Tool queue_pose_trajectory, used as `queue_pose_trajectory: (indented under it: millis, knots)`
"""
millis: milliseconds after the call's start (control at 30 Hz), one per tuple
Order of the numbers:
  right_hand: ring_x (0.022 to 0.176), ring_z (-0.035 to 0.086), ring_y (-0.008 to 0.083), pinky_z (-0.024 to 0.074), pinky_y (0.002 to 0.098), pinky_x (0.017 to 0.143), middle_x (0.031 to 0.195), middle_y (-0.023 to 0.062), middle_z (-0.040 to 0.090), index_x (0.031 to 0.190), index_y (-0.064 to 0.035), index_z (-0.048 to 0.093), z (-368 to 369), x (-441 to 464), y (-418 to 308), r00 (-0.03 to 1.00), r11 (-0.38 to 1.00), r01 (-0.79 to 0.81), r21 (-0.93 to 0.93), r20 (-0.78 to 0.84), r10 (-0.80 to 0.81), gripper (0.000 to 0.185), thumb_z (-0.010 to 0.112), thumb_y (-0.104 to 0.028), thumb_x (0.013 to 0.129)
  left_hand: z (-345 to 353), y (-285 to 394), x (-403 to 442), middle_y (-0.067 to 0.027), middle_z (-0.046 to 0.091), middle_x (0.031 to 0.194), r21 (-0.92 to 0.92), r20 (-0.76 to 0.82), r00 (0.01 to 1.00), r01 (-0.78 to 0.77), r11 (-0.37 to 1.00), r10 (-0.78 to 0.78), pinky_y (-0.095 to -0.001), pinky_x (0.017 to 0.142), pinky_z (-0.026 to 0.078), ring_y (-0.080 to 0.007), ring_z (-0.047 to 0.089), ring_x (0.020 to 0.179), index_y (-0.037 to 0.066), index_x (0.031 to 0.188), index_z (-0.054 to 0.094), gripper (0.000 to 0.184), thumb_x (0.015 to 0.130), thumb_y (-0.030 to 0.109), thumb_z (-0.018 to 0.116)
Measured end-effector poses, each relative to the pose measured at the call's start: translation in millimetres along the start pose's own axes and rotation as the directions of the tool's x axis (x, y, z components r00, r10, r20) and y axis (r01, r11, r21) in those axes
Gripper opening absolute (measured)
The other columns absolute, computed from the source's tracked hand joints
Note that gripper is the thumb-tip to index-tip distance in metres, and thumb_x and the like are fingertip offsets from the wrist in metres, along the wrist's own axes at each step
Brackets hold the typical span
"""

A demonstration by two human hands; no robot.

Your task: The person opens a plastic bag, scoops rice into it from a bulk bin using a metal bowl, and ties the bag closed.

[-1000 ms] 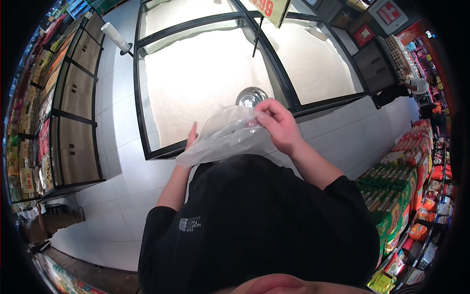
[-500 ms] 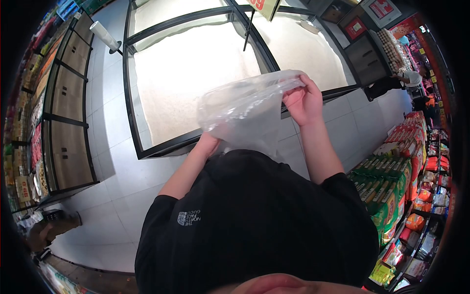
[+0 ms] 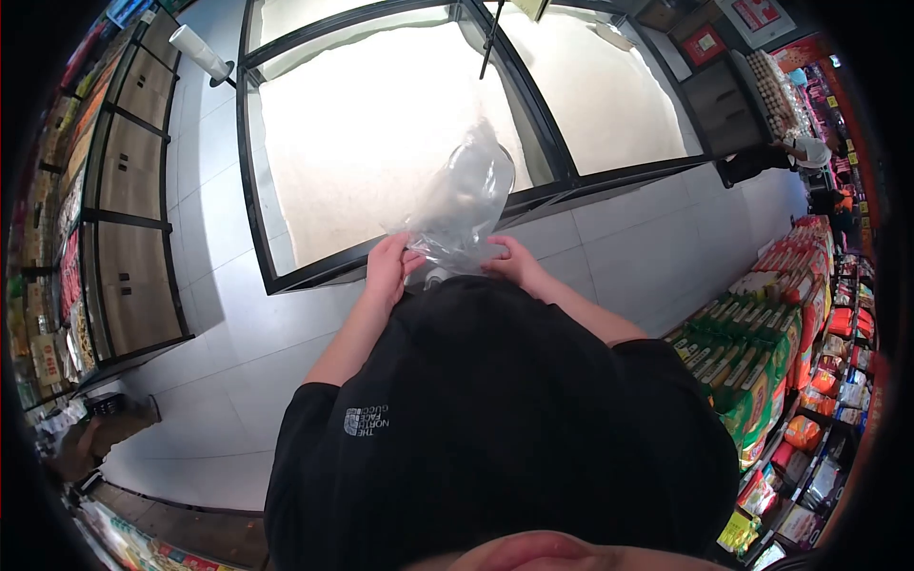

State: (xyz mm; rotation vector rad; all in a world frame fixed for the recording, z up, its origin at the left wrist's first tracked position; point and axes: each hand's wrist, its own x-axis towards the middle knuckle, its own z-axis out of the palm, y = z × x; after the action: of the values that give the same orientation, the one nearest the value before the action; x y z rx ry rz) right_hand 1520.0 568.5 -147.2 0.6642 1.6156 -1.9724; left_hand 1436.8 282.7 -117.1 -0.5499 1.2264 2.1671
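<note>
A clear plastic bag (image 3: 465,195) stretches forward from my chest over the front edge of a black-framed bin. Its near edge is pinched on the left by my left hand (image 3: 388,265) and on the right by my right hand (image 3: 514,261). White, grain-like contents (image 3: 371,143) fill the bin beyond my hands. Behind the bag, the rim of a metal bowl shows in part on the white surface; the bag hides the rest.
A second white-filled bin (image 3: 600,100) adjoins on the right. A roll of bags (image 3: 198,49) stands at the left. Dark cabinets (image 3: 133,257) line the left side, green packages (image 3: 752,357) the right. A person (image 3: 762,164) is at the far right.
The bag was spread wide between my raised hands; now my hands are lower and closer together. My right hand has come down and left, and the bag's far end points away toward the bin.
</note>
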Motion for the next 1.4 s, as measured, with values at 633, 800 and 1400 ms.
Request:
queue_pose_trajectory:
  millis: [633, 800, 1400]
  knots:
    - [0.097, 0.068, 0.0116, 0.054, 0.0269, 0.083, 0.106, 0.0076, 0.074, 0.134, -0.008, 0.057, 30, -15, -43, 0.899, 0.825, 0.435, -0.36, 0.234, -0.371, 0.033, 0.056, -0.004, 0.101, -102, -28, 12, -0.0105, 0.066, 0.097, 0.952, 0.207, 0.606, -0.305, -0.016, 0.768, -0.039, 0.078, 0.053, -0.028, 0.065, 0.084, 0.004, 0.098, 0.066, 0.017, 0.082, 0.002, 0.073]
    - [0.098, 0.072, 0.0228, 0.0555, 0.0341, 0.088, 0.107, 0.0079, 0.074, 0.117, -0.0092, 0.07, 42, -31, -58, 0.899, 0.736, 0.429, -0.524, 0.166, -0.406, 0.026, 0.065, -0.018, 0.094, -113, -5, -8, -0.009, 0.066, 0.091, 0.927, 0.33, 0.579, -0.349, -0.14, 0.746, -0.0401, 0.083, 0.05, -0.0297, 0.062, 0.09, 0.006, 0.094, 0.065, 0.015, 0.082, 0.001, 0.072]
    - [0.08, 0.068, 0.0233, 0.0533, 0.0343, 0.073, 0.095, 0.0098, 0.071, 0.103, -0.004, 0.075, 94, -30, -110, 0.654, 0.433, 0.73, -0.529, 0.356, -0.668, 0.016, 0.068, -0.015, 0.095, -29, 32, -81, -0.0127, 0.058, 0.126, 0.836, 0.546, 0.539, -0.397, -0.378, 0.642, -0.0511, 0.103, 0.039, -0.0348, 0.054, 0.119, 0.013, 0.133, 0.061, 0.069, 0.071, 0.027, 0.09]
